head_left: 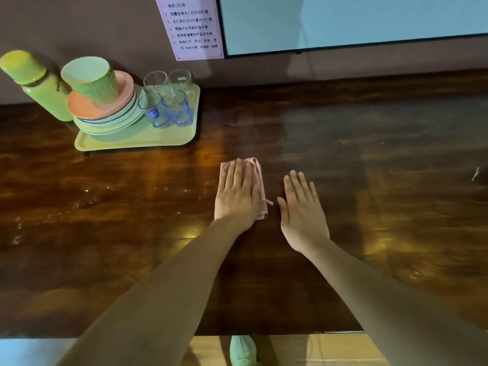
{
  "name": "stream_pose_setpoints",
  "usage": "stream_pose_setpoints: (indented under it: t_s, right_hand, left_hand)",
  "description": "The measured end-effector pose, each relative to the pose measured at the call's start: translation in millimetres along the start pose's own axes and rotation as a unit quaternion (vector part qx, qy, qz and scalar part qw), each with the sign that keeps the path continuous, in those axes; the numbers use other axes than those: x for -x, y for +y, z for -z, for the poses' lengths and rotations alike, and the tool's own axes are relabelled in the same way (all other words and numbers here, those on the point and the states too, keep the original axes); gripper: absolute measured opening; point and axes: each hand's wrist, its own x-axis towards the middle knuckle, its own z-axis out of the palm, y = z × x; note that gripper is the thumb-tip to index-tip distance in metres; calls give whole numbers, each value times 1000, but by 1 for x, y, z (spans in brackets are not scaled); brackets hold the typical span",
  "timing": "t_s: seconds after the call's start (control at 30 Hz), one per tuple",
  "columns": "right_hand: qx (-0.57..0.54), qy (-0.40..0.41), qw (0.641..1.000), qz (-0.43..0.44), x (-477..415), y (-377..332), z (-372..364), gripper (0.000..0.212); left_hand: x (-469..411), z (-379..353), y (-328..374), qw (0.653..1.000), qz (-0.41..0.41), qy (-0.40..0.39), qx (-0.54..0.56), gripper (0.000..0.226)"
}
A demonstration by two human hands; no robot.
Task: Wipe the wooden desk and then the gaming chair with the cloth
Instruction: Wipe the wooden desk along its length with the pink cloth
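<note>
Small folded pink cloth lies flat on the dark glossy wooden desk. Left hand presses on top of the cloth, fingers straight and close together, covering most of it. Right hand sits just right of the cloth, palm down on bare wood, fingers straight, slightly spread. Well left of the cloth, toward the wall: pale green plastic tray carrying stacked plates, a ribbed green cup and clear glasses.
</note>
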Motion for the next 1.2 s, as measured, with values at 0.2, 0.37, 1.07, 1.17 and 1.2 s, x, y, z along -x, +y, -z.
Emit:
stream_pose_setpoints:
  t_s: [0.2,0.37,1.07,1.17,1.2]
  right_hand:
    - [2,-15,1000,1,0,-1,5,65]
    - [-19,-4,1000,-6,3,-3,12,63]
    - [13,5,1000,12,-86,-8,24,53]
    - [19,-7,1000,19,-115,-2,18,53]
    - [12,-3,1000,20,-118,1,15,54]
  left_hand:
    - [25,0,13,1000,-1,-3,1,68]
    - [89,-1,29,999,-33,-10,26,66]
    - [9,-6,9,999,-28,10,13,66]
    - [-9,-8,3,999,-38,29,6,65]
    - [-21,-8,0,999,-36,26,10,64]
